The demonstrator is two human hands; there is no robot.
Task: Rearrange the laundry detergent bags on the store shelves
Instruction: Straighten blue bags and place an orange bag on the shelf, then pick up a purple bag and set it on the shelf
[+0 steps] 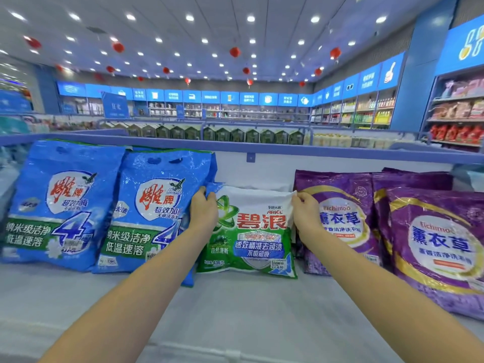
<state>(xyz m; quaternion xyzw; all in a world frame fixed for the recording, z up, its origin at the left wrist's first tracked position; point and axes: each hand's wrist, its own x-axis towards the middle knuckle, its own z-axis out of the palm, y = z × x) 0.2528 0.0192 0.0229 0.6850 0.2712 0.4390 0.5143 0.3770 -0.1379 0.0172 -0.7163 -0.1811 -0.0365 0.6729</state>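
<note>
A small green and white detergent bag (251, 237) stands upright on the white shelf (235, 305), leaning against the back panel. My left hand (203, 209) grips its upper left corner, and my right hand (306, 209) pinches its upper right corner. To its left stand two large blue detergent bags (60, 205) (149, 210). On its right, purple lavender detergent bags (340, 221) (440, 247) stand in a staggered row.
A blue rail (340, 151) runs along the top of the shelf's white back panel (262, 169). Beyond it lie further store aisles with green house-shaped boxes (222, 133) and wall shelving (455, 113) at the right.
</note>
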